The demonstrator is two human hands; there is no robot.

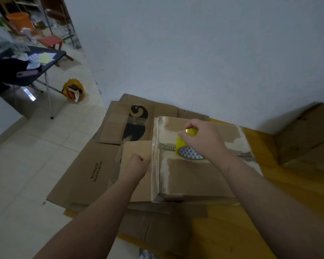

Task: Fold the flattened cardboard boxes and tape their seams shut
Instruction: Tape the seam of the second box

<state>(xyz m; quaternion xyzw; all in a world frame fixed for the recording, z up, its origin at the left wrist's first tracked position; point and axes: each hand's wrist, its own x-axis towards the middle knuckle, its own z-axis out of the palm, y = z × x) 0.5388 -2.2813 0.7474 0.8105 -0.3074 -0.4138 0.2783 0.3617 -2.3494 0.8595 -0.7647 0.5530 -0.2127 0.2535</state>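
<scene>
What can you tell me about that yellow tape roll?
The tape roll is glossy yellow, with a pale core printed in small dark triangles. It stands on edge atop the box, over its middle seam. The right hand grips it from above, fingers curled over its rim.

— The folded box (195, 176) is matt brown cardboard, with pale, rough patches where its paper skin is torn off.
— Along its left edge a strip of clear tape (155, 174) shines, wrinkled. The tape roll (183, 145) is glossy yellow film.
— The flattened boxes (79, 184) underneath are the same dull board.
— The floor tiles (36, 146) look smooth with a slight sheen, and the wall (195, 53) is matt paint. The table legs (48, 94) are bare metal.
</scene>
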